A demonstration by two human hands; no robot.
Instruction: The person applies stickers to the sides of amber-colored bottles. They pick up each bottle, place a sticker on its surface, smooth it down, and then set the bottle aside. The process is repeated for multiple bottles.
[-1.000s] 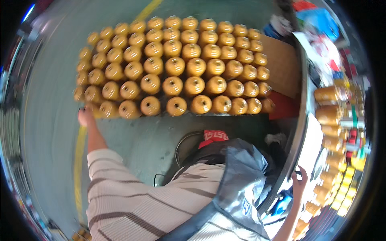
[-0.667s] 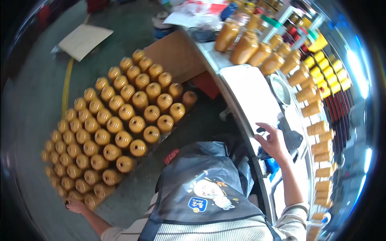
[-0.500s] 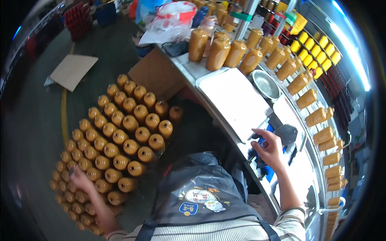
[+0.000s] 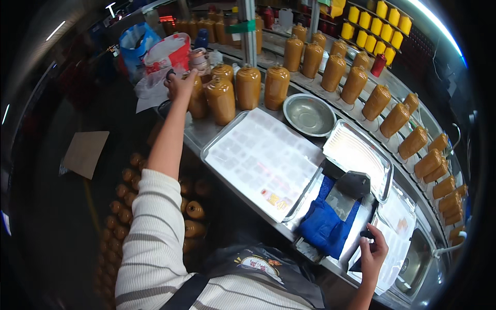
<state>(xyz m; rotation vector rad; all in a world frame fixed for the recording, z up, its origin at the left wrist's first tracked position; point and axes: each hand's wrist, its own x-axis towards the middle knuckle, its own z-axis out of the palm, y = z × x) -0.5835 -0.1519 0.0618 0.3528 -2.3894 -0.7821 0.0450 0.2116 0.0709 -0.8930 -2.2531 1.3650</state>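
Behind left hand point(image 4: 181, 87); bottle point(image 4: 198, 101) (grip unclear)

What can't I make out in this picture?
In the head view:
Left hand: whether it grips the brown bottle beside it; the hand covers the bottle's neck.
Floor bottles: their total; the left sleeve and shadow hide some.
Black item at the right hand: too small to identify.
Blue cloth: its folds hide anything underneath.

A tan board point(image 4: 85, 154) lies on the floor point(image 4: 57, 217); yellow containers point(image 4: 386, 32) stand in rows.
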